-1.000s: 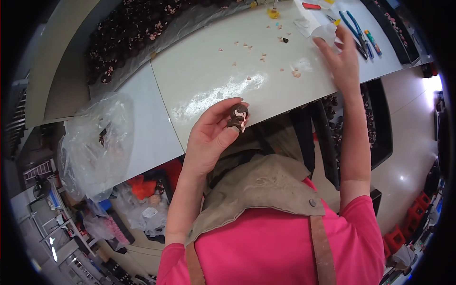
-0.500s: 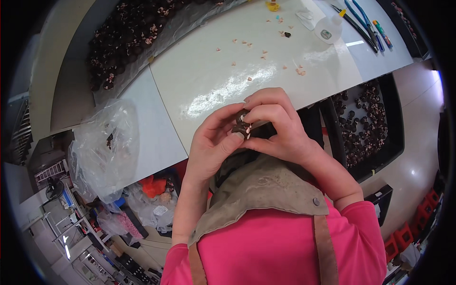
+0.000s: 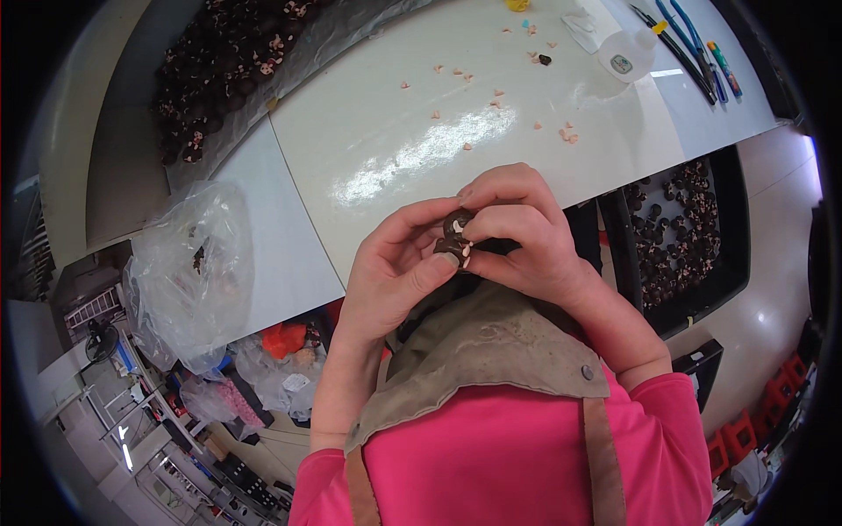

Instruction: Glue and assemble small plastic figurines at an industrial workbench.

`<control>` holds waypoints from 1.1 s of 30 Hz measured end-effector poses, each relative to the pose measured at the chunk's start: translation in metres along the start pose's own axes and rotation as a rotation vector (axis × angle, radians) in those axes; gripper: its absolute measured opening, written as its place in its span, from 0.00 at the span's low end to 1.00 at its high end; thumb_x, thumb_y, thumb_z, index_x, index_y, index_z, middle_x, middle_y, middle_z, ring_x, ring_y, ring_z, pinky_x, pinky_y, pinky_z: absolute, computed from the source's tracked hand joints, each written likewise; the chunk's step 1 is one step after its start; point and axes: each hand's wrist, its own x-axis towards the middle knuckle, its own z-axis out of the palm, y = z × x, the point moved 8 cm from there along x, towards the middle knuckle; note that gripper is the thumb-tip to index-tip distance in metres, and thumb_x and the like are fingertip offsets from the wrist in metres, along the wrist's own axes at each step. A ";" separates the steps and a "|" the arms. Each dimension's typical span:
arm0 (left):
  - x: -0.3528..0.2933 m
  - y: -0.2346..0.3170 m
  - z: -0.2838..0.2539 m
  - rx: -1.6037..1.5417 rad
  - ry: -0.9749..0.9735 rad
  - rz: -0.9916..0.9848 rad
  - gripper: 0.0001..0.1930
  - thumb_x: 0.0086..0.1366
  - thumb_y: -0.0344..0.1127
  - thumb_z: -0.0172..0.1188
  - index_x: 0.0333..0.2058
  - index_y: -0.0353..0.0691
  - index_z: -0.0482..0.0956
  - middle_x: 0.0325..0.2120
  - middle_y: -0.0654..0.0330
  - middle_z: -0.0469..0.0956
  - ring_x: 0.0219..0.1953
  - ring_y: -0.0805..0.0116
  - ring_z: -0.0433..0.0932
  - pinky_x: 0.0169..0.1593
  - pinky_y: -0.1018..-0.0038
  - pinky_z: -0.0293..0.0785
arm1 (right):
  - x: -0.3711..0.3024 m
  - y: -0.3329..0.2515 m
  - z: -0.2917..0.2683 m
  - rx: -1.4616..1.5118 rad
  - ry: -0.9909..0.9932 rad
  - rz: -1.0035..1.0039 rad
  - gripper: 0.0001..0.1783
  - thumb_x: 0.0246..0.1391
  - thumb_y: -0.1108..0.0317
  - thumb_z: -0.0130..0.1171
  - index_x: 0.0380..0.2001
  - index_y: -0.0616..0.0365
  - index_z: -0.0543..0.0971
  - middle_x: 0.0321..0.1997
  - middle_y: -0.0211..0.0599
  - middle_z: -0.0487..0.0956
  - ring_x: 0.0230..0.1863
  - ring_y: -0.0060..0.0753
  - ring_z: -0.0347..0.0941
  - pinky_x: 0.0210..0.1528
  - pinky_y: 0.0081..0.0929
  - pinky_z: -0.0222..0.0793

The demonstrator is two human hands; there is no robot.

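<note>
A small dark brown figurine point(image 3: 455, 226) with a rounded top and pale pink-white parts is held between both hands, just off the table's near edge. My left hand point(image 3: 395, 267) is closed round its left side, the thumb pressing on its lower part. From the other side my right hand point(image 3: 531, 232) pinches it with bent fingers, and the thumb lies below. The fingers hide part of the figurine. Small peach-pink bits point(image 3: 568, 135) lie scattered over the white tabletop point(image 3: 351, 123) beyond my hands, near one small dark piece point(image 3: 545, 60).
A big bin point(image 3: 132, 162) of similar dark pieces stands at the far left, and a black tray point(image 3: 735, 219) of them at the right. A clear plastic bag point(image 3: 189, 272) hangs over the left table edge. A white bottle point(image 3: 627, 57) and pliers point(image 3: 688, 35) lie far right.
The figurine has been turned and raised slightly between the fingers, so more of its rounded top shows. Both hands keep their hold. The whole view has shifted a little.
</note>
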 end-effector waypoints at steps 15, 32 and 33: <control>0.003 -0.003 -0.002 -0.023 0.000 -0.029 0.24 0.58 0.24 0.60 0.53 0.32 0.65 0.45 0.57 0.72 0.49 0.71 0.71 0.52 0.76 0.68 | 0.000 0.007 0.000 0.000 0.007 0.016 0.22 0.29 0.81 0.68 0.32 0.55 0.74 0.38 0.34 0.71 0.39 0.33 0.69 0.36 0.24 0.69; 0.003 -0.003 0.000 0.029 -0.016 -0.007 0.23 0.59 0.22 0.58 0.53 0.32 0.65 0.45 0.56 0.71 0.49 0.71 0.71 0.52 0.76 0.69 | -0.002 0.007 0.001 -0.060 -0.081 -0.041 0.23 0.31 0.80 0.69 0.32 0.55 0.71 0.41 0.37 0.71 0.42 0.40 0.71 0.42 0.32 0.73; 0.003 -0.003 0.000 0.023 -0.013 -0.013 0.22 0.59 0.22 0.58 0.53 0.32 0.65 0.45 0.56 0.71 0.49 0.71 0.71 0.53 0.76 0.69 | -0.002 0.008 0.000 -0.037 -0.043 -0.038 0.22 0.30 0.80 0.68 0.32 0.55 0.72 0.39 0.36 0.72 0.40 0.38 0.71 0.39 0.29 0.71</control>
